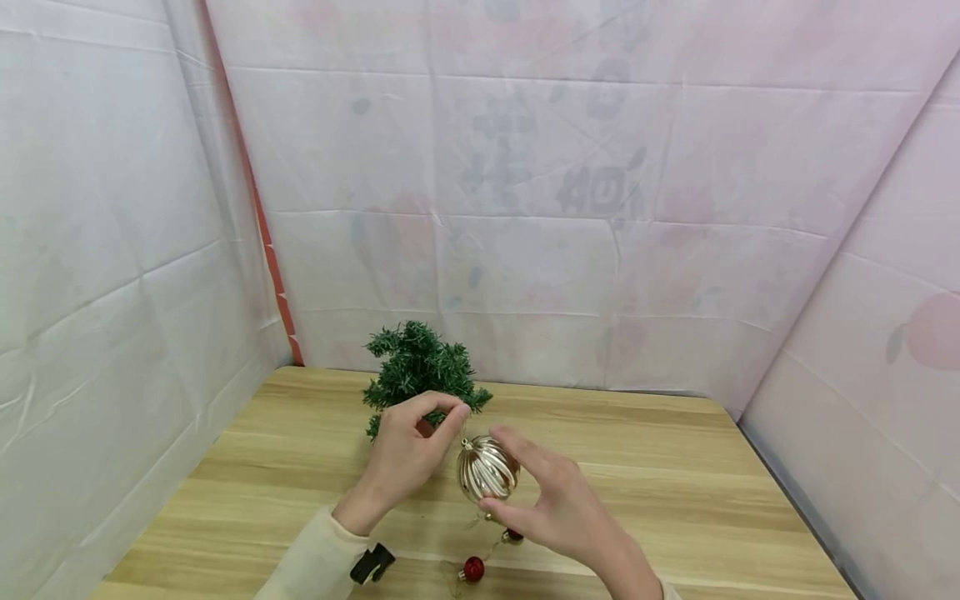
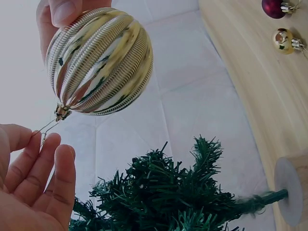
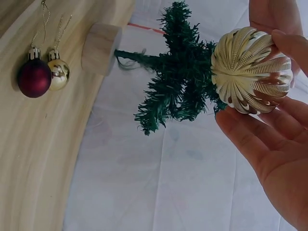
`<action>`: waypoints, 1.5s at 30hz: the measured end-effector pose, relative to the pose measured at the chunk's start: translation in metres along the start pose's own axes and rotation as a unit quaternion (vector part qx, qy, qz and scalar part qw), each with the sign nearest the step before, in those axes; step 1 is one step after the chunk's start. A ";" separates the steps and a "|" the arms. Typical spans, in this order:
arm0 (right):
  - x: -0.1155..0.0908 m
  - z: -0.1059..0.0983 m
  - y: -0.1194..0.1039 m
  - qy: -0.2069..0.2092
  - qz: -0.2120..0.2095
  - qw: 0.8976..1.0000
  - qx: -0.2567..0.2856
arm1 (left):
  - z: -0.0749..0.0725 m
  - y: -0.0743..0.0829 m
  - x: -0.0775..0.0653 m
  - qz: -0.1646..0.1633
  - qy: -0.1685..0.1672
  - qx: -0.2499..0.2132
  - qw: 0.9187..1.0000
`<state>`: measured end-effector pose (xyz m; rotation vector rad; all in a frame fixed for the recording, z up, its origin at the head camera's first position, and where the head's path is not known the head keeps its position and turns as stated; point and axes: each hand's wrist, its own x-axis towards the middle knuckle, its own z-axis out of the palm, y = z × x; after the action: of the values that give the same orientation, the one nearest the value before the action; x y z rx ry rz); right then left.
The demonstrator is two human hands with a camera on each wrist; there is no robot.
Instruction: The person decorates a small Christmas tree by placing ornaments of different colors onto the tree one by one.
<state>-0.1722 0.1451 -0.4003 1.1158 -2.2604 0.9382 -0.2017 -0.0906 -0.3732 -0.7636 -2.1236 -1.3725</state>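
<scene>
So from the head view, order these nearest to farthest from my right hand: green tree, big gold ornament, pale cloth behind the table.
1. Big gold ornament: held in the right hand, on its left side.
2. Green tree: farther back, to the hand's left.
3. Pale cloth: farthest, hanging behind the tree and table.

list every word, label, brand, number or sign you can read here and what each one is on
Nothing is legible.
Pale pink-and-white fabric backdrop: large faded grey characters, too blurred to read.
Large shiny gold ribbed ball ornament: no lettering visible.
Green artificial tree: no lettering visible.
Black plastic buckle: too small to tell.
</scene>
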 end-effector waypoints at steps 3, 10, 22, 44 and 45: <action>-0.001 0.002 0.000 0.002 -0.005 1.000 0.002 | 0.001 0.000 0.000 0.020 -0.002 0.004 1.000; -0.002 0.006 0.002 0.011 -0.013 1.000 -0.011 | 0.002 0.000 0.000 0.071 0.001 0.022 0.997; -0.001 0.008 0.003 0.010 -0.020 1.000 -0.020 | 0.000 0.001 0.001 0.084 0.005 0.015 0.996; 0.042 0.020 -0.013 0.105 -0.014 0.994 0.041 | -0.008 -0.002 0.000 0.081 0.008 0.020 0.996; 0.043 0.021 -0.014 0.104 -0.001 0.993 0.056 | -0.008 -0.001 0.001 0.082 0.008 0.021 0.996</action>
<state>-0.1879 0.1013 -0.3814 1.0157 -2.0603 1.1375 -0.2023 -0.0985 -0.3705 -0.8850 -2.0221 -1.2397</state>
